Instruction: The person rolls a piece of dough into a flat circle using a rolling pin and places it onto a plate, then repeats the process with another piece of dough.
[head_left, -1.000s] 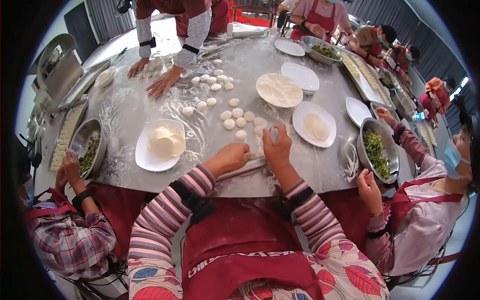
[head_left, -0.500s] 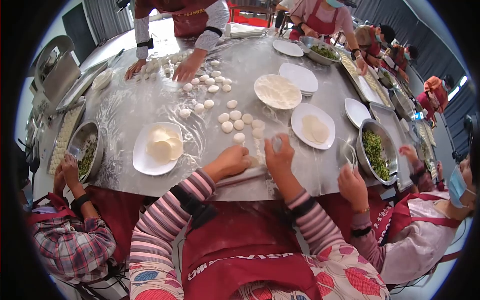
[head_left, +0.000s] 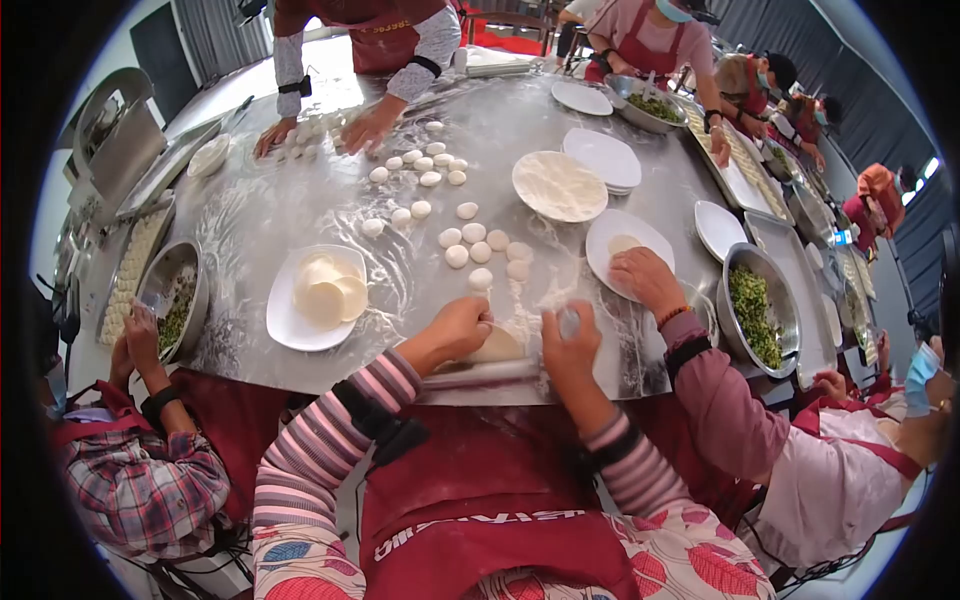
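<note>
My left hand (head_left: 458,330) pinches the edge of a flat round dough wrapper (head_left: 499,347) on the steel table. A pale rolling pin (head_left: 480,374) lies across the table near its front edge, just below the wrapper. At the pin's right end is my right hand (head_left: 573,350), curled over it, its fingers smeared by motion. Several small dough pieces (head_left: 474,233) sit beyond my hands. To the left, a white square plate (head_left: 284,325) carries rolled wrappers (head_left: 322,290). On the right, a co-worker's hand (head_left: 645,278) reaches onto another white plate (head_left: 600,240) with a wrapper on it.
A plate of flour (head_left: 560,186) stands beyond my right hand, near stacked white plates (head_left: 603,155). Steel bowls of green filling (head_left: 752,312) stand at right and left. A co-worker opposite handles dough pieces (head_left: 430,160). Trays of dumplings (head_left: 133,275) line the left side.
The co-worker's hand on my right has moved from beside the filling bowl onto the plate. My rolling pin has shifted slightly towards me, and more of the wrapper shows.
</note>
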